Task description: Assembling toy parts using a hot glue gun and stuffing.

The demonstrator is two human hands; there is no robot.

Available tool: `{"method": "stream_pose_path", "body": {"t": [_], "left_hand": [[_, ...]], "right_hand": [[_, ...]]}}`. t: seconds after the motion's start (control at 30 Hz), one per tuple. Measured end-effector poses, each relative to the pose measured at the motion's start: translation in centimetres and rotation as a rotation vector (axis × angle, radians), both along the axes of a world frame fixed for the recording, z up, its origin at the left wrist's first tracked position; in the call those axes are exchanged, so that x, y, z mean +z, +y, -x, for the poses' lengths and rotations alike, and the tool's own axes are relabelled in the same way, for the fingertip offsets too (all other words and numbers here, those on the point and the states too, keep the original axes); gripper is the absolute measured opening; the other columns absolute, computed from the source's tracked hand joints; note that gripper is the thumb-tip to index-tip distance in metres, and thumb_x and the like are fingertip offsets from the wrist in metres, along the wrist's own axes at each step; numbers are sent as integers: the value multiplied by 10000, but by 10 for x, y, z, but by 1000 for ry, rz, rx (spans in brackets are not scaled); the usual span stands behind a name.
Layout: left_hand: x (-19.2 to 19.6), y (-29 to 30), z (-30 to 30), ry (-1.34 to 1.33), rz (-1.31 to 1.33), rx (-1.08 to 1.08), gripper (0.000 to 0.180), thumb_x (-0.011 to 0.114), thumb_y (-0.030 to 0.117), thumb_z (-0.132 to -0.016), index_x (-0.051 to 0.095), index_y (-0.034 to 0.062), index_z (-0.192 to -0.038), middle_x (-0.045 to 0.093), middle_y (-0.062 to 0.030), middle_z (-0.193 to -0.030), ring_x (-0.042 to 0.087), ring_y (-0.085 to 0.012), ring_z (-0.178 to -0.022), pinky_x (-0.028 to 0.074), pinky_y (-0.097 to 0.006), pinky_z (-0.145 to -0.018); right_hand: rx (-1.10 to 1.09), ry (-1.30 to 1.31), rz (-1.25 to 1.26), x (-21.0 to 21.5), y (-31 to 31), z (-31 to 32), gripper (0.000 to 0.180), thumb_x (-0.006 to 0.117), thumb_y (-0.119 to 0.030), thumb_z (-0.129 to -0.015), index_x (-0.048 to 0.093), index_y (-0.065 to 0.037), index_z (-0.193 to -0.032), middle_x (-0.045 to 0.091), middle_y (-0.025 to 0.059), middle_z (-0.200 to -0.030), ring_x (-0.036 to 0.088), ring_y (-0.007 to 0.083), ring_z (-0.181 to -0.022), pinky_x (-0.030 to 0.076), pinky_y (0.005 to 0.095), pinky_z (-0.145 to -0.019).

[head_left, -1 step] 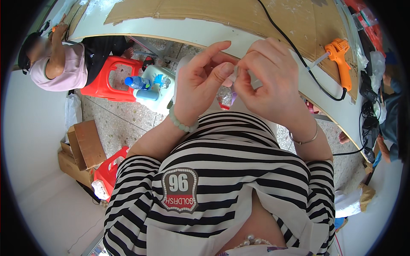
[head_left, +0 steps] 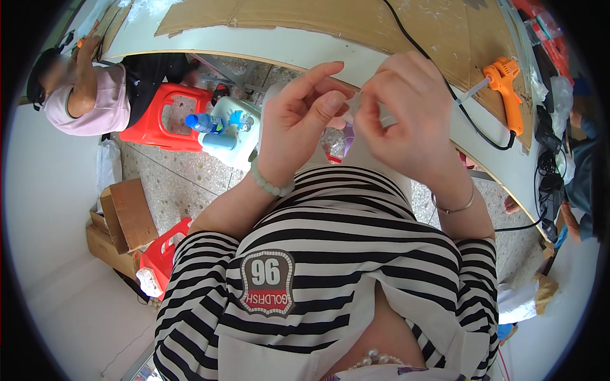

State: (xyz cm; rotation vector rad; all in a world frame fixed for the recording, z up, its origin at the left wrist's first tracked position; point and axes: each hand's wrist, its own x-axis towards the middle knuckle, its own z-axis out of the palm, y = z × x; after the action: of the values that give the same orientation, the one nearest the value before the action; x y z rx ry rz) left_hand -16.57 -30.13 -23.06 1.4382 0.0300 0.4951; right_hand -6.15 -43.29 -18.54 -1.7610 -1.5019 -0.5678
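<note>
A small clear piece [head_left: 354,101] is being pinched between both hands, held up in front of the chest and just this side of the bench [head_left: 267,44] edge. The left hand [head_left: 298,120] is being kept with thumb and forefinger closed on the piece's left end, other fingers curled loosely above. The right hand [head_left: 410,120] is being held with fingers bent tight round the piece's right end; what exactly is gripped is mostly hidden by the knuckles. A crinkled clear packet with a purple bit [head_left: 335,143] is being seen just below the hands, whether held or resting cannot be told. A bead bracelet [head_left: 270,184] is being worn on the left wrist, a thin bangle [head_left: 452,206] on the right. An orange glue gun [head_left: 505,86] is lying on brown cardboard [head_left: 356,22] on the bench, well apart to the right, its black cable [head_left: 438,70] trailing across. Another person in a pink top [head_left: 95,95] is being seen at far left beside a red stool [head_left: 159,117] and a blue-capped bottle [head_left: 203,122].
</note>
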Motion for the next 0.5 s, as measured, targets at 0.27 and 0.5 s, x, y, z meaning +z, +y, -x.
{"method": "stream_pose_path", "body": {"t": [0.27,0.5], "left_hand": [[-17,17,-3,6,737,-399,341,393,288,-957,522,3,-1090,632,-157,-997,629,-243,-832,516,-392,-747],[-18,22,-4,-96,852,-401,230,412,249,-929,493,37,-889,595,-131,-900,596,-260,-788,501,-421,-723]], "right_hand": [[63,395,-4,12,-16,-12,42,560,42,-772,561,0,-768,510,35,-663,461,124,-595,374,224,-563],[88,631,199,16,-17,1,315,558,41,-785,618,-37,-1085,538,12,-726,470,101,-629,389,219,-588]]}}
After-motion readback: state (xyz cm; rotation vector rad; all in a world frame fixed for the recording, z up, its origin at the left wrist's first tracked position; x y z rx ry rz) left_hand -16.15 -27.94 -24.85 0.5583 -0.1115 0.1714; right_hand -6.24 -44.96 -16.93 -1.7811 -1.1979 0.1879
